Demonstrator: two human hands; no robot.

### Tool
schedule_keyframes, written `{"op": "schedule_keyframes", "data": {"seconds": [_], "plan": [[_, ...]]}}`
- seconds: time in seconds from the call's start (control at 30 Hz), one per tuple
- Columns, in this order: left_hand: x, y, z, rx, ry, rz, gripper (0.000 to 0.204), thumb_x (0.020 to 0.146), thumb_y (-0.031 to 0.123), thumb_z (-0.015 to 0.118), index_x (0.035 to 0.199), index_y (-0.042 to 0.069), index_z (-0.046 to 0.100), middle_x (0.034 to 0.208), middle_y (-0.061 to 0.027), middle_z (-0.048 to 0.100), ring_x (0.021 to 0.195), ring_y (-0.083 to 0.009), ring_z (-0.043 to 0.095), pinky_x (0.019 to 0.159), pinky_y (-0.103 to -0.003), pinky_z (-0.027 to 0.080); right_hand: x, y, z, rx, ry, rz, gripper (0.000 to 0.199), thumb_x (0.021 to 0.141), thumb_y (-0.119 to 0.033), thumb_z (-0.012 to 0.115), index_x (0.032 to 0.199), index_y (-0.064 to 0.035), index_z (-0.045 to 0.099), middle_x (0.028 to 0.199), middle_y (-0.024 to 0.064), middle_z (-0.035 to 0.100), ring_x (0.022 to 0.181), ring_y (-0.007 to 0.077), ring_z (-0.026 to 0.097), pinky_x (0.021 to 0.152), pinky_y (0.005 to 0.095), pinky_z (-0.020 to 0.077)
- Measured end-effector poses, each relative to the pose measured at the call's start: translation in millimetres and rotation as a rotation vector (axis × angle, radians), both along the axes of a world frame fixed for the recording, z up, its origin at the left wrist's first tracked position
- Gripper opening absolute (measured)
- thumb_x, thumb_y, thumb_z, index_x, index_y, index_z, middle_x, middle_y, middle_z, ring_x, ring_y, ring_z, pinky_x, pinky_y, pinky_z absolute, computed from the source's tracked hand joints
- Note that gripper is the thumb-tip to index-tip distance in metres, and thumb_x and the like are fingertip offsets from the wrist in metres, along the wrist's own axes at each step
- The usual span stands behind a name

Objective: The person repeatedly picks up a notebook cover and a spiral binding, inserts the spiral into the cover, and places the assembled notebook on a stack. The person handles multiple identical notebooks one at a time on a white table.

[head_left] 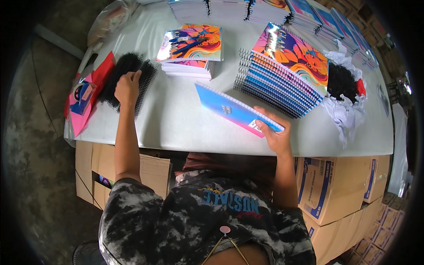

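My right hand is closed around one end of a notebook with a blue-to-pink cover and a row of punched holes along its upper edge. It is held tilted above the table's near side, thumb on the cover. On the left, my left hand pinches at a pile of black spiral binding coils, its fingertips on the coils. Behind the held notebook lies a short stack of notebooks with colourful covers, pliers on top. A taller stack of spiral-bound notebooks stands to the right.
Pink and red sheets with a tape roll lie left of the coils. Crumpled white cloth or paper surrounds a black heap at the right. More notebook stacks line the table's far side. Cardboard boxes stand below.
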State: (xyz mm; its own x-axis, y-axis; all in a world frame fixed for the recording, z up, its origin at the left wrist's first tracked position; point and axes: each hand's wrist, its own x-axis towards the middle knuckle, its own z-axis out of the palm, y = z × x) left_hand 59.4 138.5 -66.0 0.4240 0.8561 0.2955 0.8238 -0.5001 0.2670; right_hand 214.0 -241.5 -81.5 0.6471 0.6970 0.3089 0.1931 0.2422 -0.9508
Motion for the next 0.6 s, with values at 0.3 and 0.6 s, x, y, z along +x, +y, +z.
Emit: {"op": "schedule_keyframes", "data": {"seconds": [0.3,0.6], "plan": [[23.4,-77.6,35.9,-0.731,-0.488,-0.877,0.033,0.081,0.004,0.04,0.109,0.001,0.057,0.071,-0.0054,0.058,0.06,-0.0088,0.044,0.057,-0.023,0.04,6.1,4.2,-13.4,-0.021,0.005,-0.089,0.026,0.081,0.002,0.061,0.108,0.0023,0.061,0.103,0.0079,0.065,0.087,0.0074,0.056,0.076,0.0202,0.0458],[29.7,-108.5,18.7,-0.744,-0.472,-0.833,0.04,0.093,0.038,0.048,0.077,0.002,0.056,0.065,0.0003,0.045,0.063,-0.0079,0.038,0.059,-0.022,0.033,8.0,5.4,-9.3,-0.014,0.01,-0.064,0.028,0.081,0.004,0.061,0.109,0.0029,0.06,0.104,0.0079,0.064,0.089,0.0088,0.057,0.078,0.0215,0.0457]]}}
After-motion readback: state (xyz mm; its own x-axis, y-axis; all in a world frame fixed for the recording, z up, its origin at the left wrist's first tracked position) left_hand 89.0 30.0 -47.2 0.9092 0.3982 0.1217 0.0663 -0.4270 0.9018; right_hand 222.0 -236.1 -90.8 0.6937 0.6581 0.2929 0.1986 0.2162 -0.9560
